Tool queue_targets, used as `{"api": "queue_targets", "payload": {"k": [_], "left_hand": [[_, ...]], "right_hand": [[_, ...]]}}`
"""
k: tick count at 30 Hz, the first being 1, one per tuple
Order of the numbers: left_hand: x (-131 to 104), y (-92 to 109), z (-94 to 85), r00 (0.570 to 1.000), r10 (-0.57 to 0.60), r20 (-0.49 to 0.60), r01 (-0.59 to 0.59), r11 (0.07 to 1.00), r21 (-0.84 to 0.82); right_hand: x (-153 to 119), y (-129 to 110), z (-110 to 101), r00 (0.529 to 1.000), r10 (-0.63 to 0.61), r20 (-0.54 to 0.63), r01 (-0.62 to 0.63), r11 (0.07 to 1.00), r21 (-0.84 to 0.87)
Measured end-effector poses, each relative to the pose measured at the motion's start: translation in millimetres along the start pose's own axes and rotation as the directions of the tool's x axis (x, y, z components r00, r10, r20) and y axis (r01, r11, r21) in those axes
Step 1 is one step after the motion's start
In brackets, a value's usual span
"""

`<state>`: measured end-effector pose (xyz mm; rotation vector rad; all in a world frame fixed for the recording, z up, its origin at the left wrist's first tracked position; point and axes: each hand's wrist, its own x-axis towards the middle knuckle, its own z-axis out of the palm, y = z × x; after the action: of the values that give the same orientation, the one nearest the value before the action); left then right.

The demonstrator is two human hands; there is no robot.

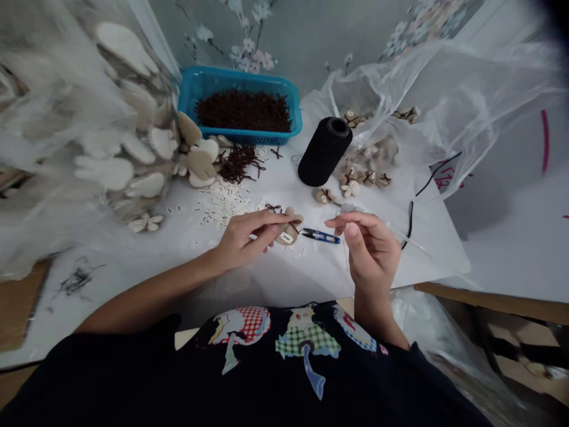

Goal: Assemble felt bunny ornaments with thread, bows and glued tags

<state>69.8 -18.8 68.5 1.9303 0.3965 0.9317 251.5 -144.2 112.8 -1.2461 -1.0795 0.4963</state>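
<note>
My left hand (249, 237) pinches a small beige fabric bunny-shaped piece (284, 228) between thumb and fingers. A brown bow (294, 222) lies at its neck, and a white label (287, 238) with dark print is on its body. My right hand (370, 246) is raised to the right, thumb and fingers brought together; whatever they pinch is too small to make out. Between the hands, blue-handled thread snips (320, 236) lie on the white table. Another small bow (272, 208) rests just behind the piece in my left hand.
A blue basket (240, 135) of brown bows stands at the back, beside a black thread cone (324, 151). Loose white labels (224, 201) are scattered left of centre. Clear bags hold beige shapes (106, 172) at left and bow-trimmed pieces (373, 154) at right.
</note>
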Motion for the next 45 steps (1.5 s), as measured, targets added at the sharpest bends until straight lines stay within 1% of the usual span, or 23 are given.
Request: {"api": "queue_targets", "payload": {"k": [2, 3, 6, 8, 10, 11, 13, 16, 18, 20, 21, 23, 25, 26, 28, 30, 32, 33, 35, 37, 40, 42, 45], "left_hand": [[-2, -1, 2.0, 0.997, -0.073, 0.005, 0.073, 0.997, -0.035], [-3, -2, 3.6, 0.993, -0.121, 0.007, 0.121, 0.991, -0.059], [-4, -3, 9.8, 0.972, -0.236, 0.019, 0.237, 0.965, -0.117], [0, -1, 14.9, 0.966, -0.258, 0.021, 0.258, 0.958, -0.127], [11, 1, 21.6, 0.967, -0.254, 0.018, 0.254, 0.959, -0.125], [20, 2, 26.0, 0.969, -0.248, 0.016, 0.248, 0.961, -0.123], [47, 4, 38.0, 0.974, -0.226, 0.017, 0.227, 0.966, -0.121], [104, 1, 65.0, 0.986, -0.156, 0.054, 0.159, 0.986, -0.058], [143, -6, 87.2, 0.991, -0.088, 0.1, 0.079, 0.993, 0.088], [175, -17, 109.1, 0.985, -0.046, 0.167, -0.006, 0.955, 0.297], [186, -24, 118.8, 0.98, -0.036, 0.197, -0.047, 0.916, 0.399], [198, -34, 133.3, 0.971, -0.02, 0.237, -0.114, 0.834, 0.539], [196, -38, 139.1, 0.967, 0.002, 0.253, -0.156, 0.794, 0.588], [192, -36, 138.2, 0.966, 0.013, 0.258, -0.168, 0.79, 0.589], [177, -23, 129.1, 0.966, 0.031, 0.256, -0.178, 0.8, 0.574], [157, -1, 112.1, 0.968, 0.066, 0.241, -0.189, 0.825, 0.532], [134, 26, 91.3, 0.959, 0.185, 0.216, -0.257, 0.888, 0.382], [122, 39, 81.1, 0.95, 0.236, 0.203, -0.295, 0.89, 0.348], [100, 62, 63.4, 0.933, 0.32, 0.166, -0.359, 0.866, 0.348], [80, 78, 50.9, 0.917, 0.374, 0.135, -0.395, 0.817, 0.42], [59, 86, 40.5, 0.905, 0.408, 0.122, -0.397, 0.703, 0.59], [50, 86, 37.3, 0.907, 0.405, 0.114, -0.371, 0.641, 0.672], [41, 85, 35.2, 0.916, 0.395, 0.068, -0.319, 0.618, 0.719]], "right_hand": [[-1, 1, -2, 0.998, 0.055, -0.007, -0.054, 0.997, 0.054], [-2, 0, -4, 0.997, 0.082, 0.009, -0.082, 0.991, 0.103], [-8, 1, -12, 0.984, 0.142, 0.111, -0.169, 0.942, 0.291], [-15, 5, -18, 0.973, 0.172, 0.154, -0.219, 0.9, 0.376], [-22, 11, -24, 0.965, 0.213, 0.152, -0.258, 0.87, 0.42], [-25, 13, -27, 0.962, 0.233, 0.141, -0.272, 0.86, 0.432], [-30, 16, -31, 0.961, 0.254, 0.107, -0.275, 0.849, 0.452], [-33, 13, -37, 0.973, 0.224, 0.057, -0.224, 0.858, 0.462], [-32, 9, -41, 0.985, 0.169, 0.03, -0.165, 0.882, 0.44], [-32, 5, -45, 0.992, 0.128, 0.0, -0.117, 0.905, 0.41], [-31, 4, -47, 0.993, 0.117, -0.014, -0.102, 0.91, 0.403], [-29, 2, -51, 0.991, 0.127, -0.032, -0.102, 0.903, 0.418], [-25, 2, -55, 0.989, 0.148, -0.021, -0.122, 0.878, 0.464], [-22, 2, -56, 0.988, 0.156, 0.006, -0.139, 0.858, 0.495], [-13, 2, -57, 0.978, 0.185, 0.093, -0.205, 0.803, 0.559], [-4, 3, -56, 0.957, 0.231, 0.175, -0.289, 0.739, 0.608], [6, 4, -52, 0.936, 0.288, 0.203, -0.35, 0.693, 0.63], [9, 5, -50, 0.928, 0.31, 0.205, -0.368, 0.68, 0.634], [15, 7, -43, 0.907, 0.353, 0.231, -0.416, 0.658, 0.628], [19, 8, -35, 0.864, 0.403, 0.301, -0.5, 0.615, 0.61], [20, 8, -23, 0.793, 0.451, 0.41, -0.607, 0.536, 0.587], [21, 9, -18, 0.77, 0.452, 0.45, -0.638, 0.516, 0.572], [21, 10, -12, 0.753, 0.448, 0.482, -0.658, 0.534, 0.53]]}}
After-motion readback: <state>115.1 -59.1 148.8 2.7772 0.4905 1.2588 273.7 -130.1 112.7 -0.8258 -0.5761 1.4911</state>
